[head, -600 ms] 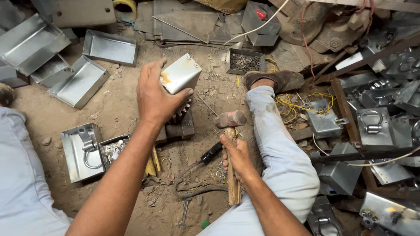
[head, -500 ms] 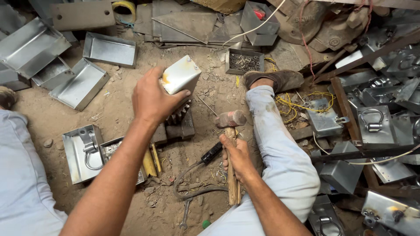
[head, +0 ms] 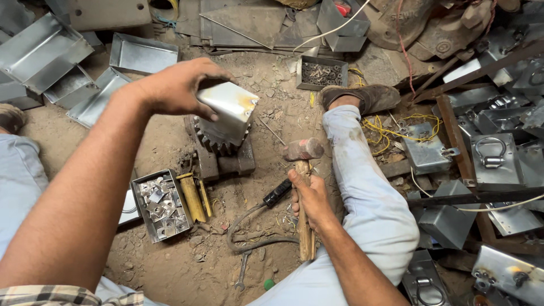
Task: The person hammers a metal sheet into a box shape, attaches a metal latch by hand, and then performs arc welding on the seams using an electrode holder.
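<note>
The folded sheet-metal box [head: 229, 110] sat in the left hand [head: 173, 88], fingers wrapped over its top and near side, tilted with one corner pointing down toward the toothed gear block [head: 218, 144] on the dirt floor [head: 170, 249]. The box hung just above the gear; whether its lower edge touched the teeth could not be told from this angle. A rusty orange patch marked its upper right face.

The right hand [head: 309, 198] was closed around the wooden handle of a hammer [head: 303, 170], gripping it about midway, with the head resting low near the ground, just right of the gear block and beside the person's right leg in pale trousers [head: 368, 198].

Near the left forearm lay a small open metal tray of bent metal clips [head: 160, 204], with two yellowish wooden pieces [head: 192, 198] touching its right side. A black-handled screwdriver [head: 276, 194] lay just left of the hammer handle, with a grey cable [head: 249, 238] looping below it and a small spanner [head: 242, 271] nearer the camera. Shallow metal trays [head: 85, 90] were stacked at upper left, and a box of small fasteners [head: 322, 73] stood near the brown shoe [head: 362, 97]. Metal housings with ring handles [head: 493, 161] were piled on the right.
</note>
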